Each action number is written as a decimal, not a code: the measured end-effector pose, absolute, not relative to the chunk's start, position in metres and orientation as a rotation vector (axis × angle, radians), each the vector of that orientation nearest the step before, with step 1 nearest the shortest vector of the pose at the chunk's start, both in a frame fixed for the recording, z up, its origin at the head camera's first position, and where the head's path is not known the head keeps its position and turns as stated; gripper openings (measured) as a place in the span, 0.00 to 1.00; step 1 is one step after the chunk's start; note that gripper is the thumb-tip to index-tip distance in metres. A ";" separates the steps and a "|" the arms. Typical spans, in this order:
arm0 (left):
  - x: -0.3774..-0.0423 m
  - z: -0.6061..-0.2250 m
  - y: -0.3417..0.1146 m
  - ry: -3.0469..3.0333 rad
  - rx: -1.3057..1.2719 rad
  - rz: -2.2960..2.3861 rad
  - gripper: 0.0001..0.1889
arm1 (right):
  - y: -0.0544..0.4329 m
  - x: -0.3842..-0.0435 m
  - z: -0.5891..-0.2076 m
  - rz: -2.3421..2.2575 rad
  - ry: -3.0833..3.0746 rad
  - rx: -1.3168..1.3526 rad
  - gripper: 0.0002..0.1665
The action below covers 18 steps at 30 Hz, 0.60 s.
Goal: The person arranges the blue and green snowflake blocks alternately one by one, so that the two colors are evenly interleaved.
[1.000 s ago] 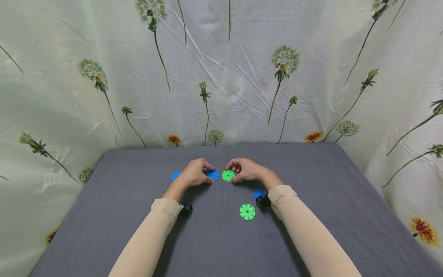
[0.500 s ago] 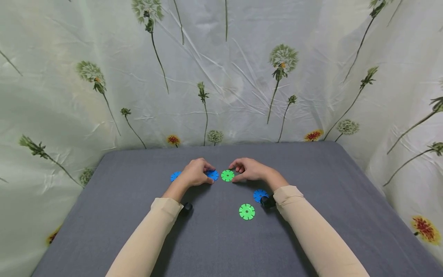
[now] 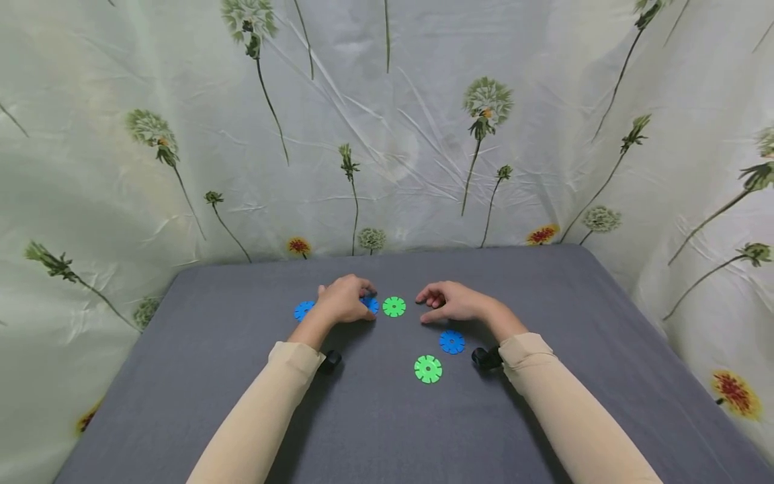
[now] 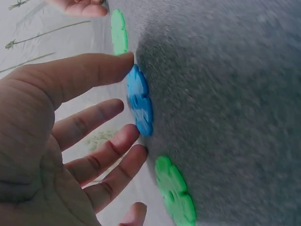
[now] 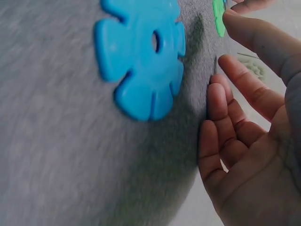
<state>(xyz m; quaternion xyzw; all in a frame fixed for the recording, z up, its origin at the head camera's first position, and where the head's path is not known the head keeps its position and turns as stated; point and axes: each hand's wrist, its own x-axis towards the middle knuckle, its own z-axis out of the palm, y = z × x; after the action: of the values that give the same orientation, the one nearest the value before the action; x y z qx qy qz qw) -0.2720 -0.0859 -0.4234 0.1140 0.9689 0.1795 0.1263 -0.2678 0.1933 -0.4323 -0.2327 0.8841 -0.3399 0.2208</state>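
My left hand [image 3: 345, 301] hovers around a blue notched plastic disc [image 3: 371, 306], part of which it hides from above. In the left wrist view the thumb tip is right at one end of that disc, while the loosely spread fingers reach its other end. A green notched disc [image 4: 176, 193] lies beside it, covered by the hand in the head view. Just right of the blue disc is another green disc [image 3: 394, 307]. My right hand [image 3: 456, 301] holds nothing, its thumb and fingers relaxed and apart, behind a second blue disc [image 3: 452, 342].
One more blue disc [image 3: 304, 310] lies left of the left hand, and a green disc [image 3: 428, 369] lies nearer the front. All rest on a grey cloth-covered table [image 3: 387, 430]. A flower-print curtain [image 3: 411, 148] hangs behind. Black cameras sit at both wrists.
My right hand has let go of the green disc and moved right, away from it. The left fingers have loosened around the blue disc. The discs stay in place.
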 end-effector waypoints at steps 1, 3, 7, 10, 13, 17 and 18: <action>-0.272 -0.423 -0.085 2.823 0.343 0.512 0.27 | 0.195 -0.267 -0.432 -0.937 2.443 -0.643 0.26; -0.273 -0.423 -0.082 2.819 0.371 0.511 0.28 | 0.199 -0.265 -0.431 -0.925 2.442 -0.637 0.26; -0.275 -0.425 -0.077 2.813 0.424 0.530 0.29 | 0.204 -0.260 -0.429 -0.896 2.437 -0.641 0.28; -0.277 -0.427 -0.072 2.811 0.454 0.547 0.28 | 0.209 -0.256 -0.428 -0.872 2.434 -0.648 0.29; -0.279 -0.430 -0.067 2.809 0.461 0.561 0.29 | 0.216 -0.251 -0.428 -0.865 2.435 -0.667 0.29; -0.280 -0.432 -0.063 2.812 0.489 0.566 0.29 | 0.224 -0.245 -0.429 -0.868 2.445 -0.696 0.30; -0.280 -0.433 -0.063 2.810 0.504 0.573 0.28 | 0.225 -0.243 -0.429 -0.865 2.451 -0.695 0.30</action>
<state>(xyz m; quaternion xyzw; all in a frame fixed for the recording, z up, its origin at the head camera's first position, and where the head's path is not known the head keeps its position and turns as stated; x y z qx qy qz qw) -0.2799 -0.0625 -0.4326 0.1721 0.9587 0.1955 0.1144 -0.2433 0.2251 -0.4292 -0.2518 0.8878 -0.3135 0.2237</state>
